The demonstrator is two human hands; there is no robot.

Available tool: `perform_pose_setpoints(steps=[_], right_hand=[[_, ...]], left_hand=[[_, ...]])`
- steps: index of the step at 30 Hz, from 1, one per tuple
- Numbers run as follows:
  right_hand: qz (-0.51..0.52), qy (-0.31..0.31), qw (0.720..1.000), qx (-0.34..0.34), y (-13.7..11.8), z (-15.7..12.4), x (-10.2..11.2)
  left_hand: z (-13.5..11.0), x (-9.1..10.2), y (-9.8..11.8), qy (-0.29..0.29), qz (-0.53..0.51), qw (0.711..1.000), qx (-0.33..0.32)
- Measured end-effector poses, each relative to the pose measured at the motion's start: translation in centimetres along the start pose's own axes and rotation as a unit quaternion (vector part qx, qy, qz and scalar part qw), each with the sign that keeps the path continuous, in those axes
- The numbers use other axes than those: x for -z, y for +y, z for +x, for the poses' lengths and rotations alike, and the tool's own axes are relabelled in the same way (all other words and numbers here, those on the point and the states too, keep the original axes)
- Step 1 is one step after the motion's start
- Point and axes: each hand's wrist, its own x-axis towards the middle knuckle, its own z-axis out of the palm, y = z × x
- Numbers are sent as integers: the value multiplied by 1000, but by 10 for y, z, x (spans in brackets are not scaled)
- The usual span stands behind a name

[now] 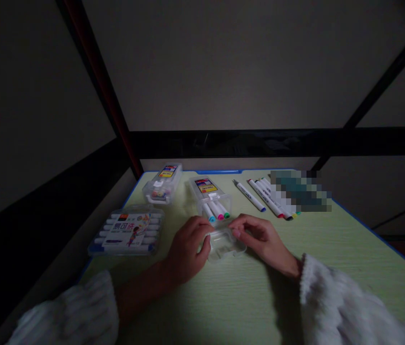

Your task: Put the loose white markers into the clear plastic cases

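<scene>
Both of my hands hold the clear plastic lid (224, 244) of a marker case, low over the pale green table (245, 297). My left hand (186, 249) grips the lid's left end with curled fingers. My right hand (263, 237) pinches its right end. Just behind the lid lies the open clear marker case (209, 194), with blue, pink and green marker tips sticking out toward me.
A closed clear marker case (162, 184) lies at the back left, and a flat box of markers (127, 231) at the left edge. Several loose markers (265, 196) lie at the back right beside a blurred object. Dark bed-frame bars stand behind the table.
</scene>
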Motion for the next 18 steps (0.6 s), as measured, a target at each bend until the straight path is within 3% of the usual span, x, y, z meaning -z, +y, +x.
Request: perform_pose_setpoints(steps=[7,12,18], right_hand=[[-163,71,982,68,8,0,2],[-194,54,976,89,11,-1,1],[-188,30,978,83,9,-2,1]], left_hand=[[-1,0,3,17,139,989,40],[0,0,8,8,198,979,43],[-1,0,6,-43,211,975,48]])
